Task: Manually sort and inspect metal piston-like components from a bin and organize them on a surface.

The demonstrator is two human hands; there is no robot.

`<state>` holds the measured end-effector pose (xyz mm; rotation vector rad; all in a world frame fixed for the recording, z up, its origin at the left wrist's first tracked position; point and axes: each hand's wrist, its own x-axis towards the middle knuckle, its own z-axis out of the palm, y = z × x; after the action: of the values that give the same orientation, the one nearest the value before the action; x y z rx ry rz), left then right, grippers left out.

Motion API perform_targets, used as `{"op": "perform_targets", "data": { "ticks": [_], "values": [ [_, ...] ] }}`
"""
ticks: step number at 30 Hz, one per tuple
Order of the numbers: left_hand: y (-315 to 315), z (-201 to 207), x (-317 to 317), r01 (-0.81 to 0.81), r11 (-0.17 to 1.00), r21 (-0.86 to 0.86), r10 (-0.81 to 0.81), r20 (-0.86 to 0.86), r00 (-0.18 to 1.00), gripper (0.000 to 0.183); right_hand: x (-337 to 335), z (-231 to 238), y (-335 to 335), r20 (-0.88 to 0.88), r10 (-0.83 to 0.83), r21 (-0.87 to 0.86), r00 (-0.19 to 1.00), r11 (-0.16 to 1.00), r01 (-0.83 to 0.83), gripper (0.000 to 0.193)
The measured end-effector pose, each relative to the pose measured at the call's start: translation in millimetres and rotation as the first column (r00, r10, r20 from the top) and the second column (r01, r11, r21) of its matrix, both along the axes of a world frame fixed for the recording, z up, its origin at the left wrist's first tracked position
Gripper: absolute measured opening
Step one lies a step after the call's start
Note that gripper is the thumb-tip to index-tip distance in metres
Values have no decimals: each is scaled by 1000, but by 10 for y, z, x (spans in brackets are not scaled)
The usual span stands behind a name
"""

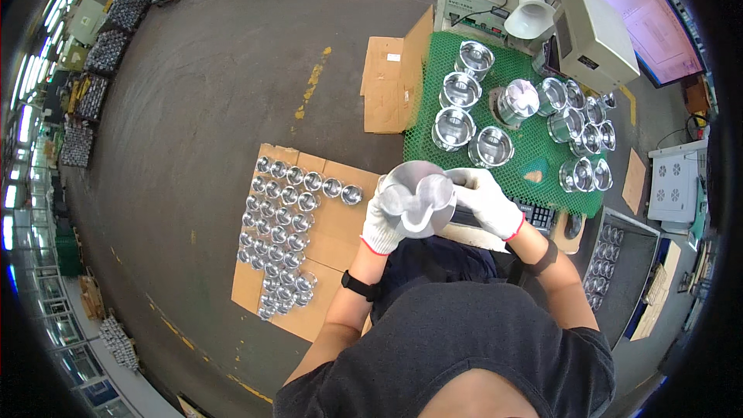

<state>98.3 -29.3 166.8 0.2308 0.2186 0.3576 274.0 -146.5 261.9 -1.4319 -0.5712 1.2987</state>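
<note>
Between my two gloved hands is a large silver-grey metal piston (418,195), held up in front of my chest. Its sculpted, hollowed end face points up at me. My left hand (381,224), in a white knit glove, grips the piston's left side, with part of the fingers hidden behind it. On the opposite side my right hand (486,201), gloved the same way, is closed on the upper right rim. Just beyond stands the nearest of several shiny pistons (491,147) on a green mesh mat (534,166).
On the mat, one piston (517,102) sits beneath a beige instrument (594,39) and a white lamp (532,17). A monitor (654,27) is at far right, a keyboard (537,215) by my right hand. Cardboard (340,236) on the left floor carries rows of pistons; a grey bin (631,251) holds more.
</note>
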Motion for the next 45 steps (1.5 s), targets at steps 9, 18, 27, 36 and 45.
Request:
{"op": "perform_targets", "data": {
  "ticks": [9, 18, 27, 36, 45],
  "values": [
    [31, 733, 625, 205, 940, 271, -101, -353, 930, 44, 518, 393, -484, 503, 60, 101, 862, 987, -128, 102],
    [-35, 317, 1464, 796, 154, 585, -205, -769, 605, 46, 818, -862, -1472, -438, -712, -306, 549, 693, 653, 55],
    [34, 359, 3141, 329, -730, 599, 218, -252, 943, 55, 1036, -854, -2224, -239, -953, -543, 188, 292, 788, 34],
    [157, 169, 3596, 513, -542, 665, 266, -444, 856, 57, 1474, -1058, -1550, -66, -843, -174, 533, 536, 826, 58],
    [817, 629, 2138, 210, 524, 825, 246, -383, 890, 81, 2435, -1776, -334, 747, -304, 25, 590, 901, 433, 74]
  ]
}}
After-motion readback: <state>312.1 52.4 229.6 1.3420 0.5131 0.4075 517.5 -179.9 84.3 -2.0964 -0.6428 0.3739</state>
